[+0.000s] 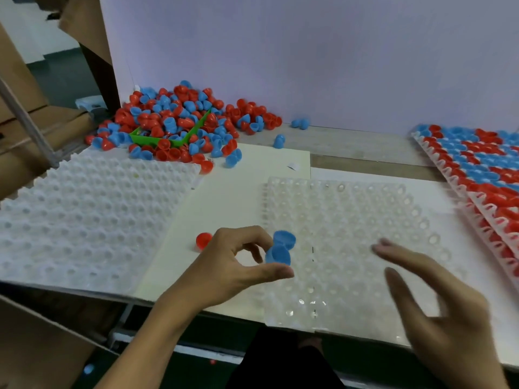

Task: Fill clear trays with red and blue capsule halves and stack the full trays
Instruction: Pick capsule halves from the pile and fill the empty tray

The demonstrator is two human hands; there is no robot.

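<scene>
Hands: left hand (230, 265) and right hand (438, 307) are both over the near part of the clear tray (351, 248), which serves as the landmark for everything below.
Left grip: thumb and fingers pinch two blue capsule halves (280, 248), held just above the near-left corner of the clear tray.
Right grip: open, fingers spread and blurred, holding nothing, above the near-right part of the clear tray.
Clear tray contents: rows of round pockets, every visible pocket unfilled; the tray lies flat on a white board (224, 197).
Loose red half (202, 240): on the white board just left of the clear tray, partly hidden behind the left hand.
Empty tray stack (92, 214): well to the left of the clear tray, a white dimpled stack with nothing in its pockets; how many trays it holds cannot be told.
Filled trays (471, 169): to the right of the clear tray, stacked, the top one packed with red and blue halves in mixed patches; the stack runs out of view at the edge.
Capsule pile (179, 122): beyond the clear tray to the far left, a loose heap of red and blue halves against the pale wall (309, 51).
Green scoop (168, 137): sunk in the pile, with red and blue halves inside it and around it.
Stray blue halves (300, 123): a few lie apart from the pile, beyond the clear tray near the wall.
</scene>
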